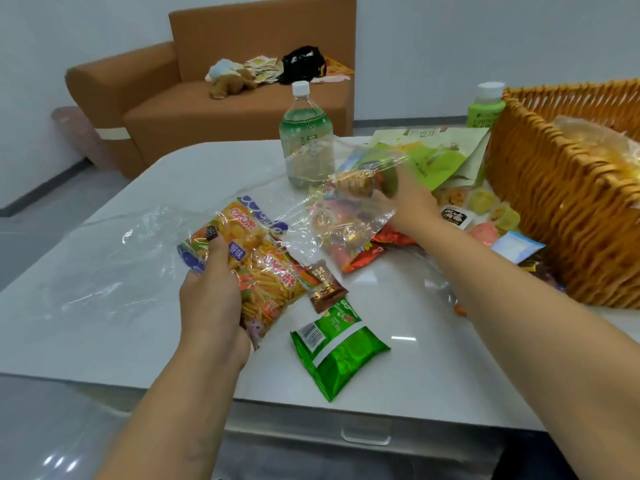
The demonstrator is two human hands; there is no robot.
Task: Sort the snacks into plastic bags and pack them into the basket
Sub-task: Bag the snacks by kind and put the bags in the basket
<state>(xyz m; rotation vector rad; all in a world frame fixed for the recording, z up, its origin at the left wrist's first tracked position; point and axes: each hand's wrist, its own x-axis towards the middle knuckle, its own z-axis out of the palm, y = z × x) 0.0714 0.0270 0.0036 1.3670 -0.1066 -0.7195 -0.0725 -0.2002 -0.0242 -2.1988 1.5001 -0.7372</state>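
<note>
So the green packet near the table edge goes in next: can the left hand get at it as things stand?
Probably not yet: the left hand grips the orange snack pack. The green packet itself lies uncovered just beside it.

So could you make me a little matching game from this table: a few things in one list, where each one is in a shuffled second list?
Things:
1. orange snack packet
2. green foil packet
3. wicker basket
4. clear drink bottle

Places:
A. standing upright at the table's far side
B. gripped in the left hand
C. lying loose near the table's front edge
D. on the table's right edge

The right hand holds a clear plastic bag.

Pairs: 1-B, 2-C, 3-D, 4-A
</note>
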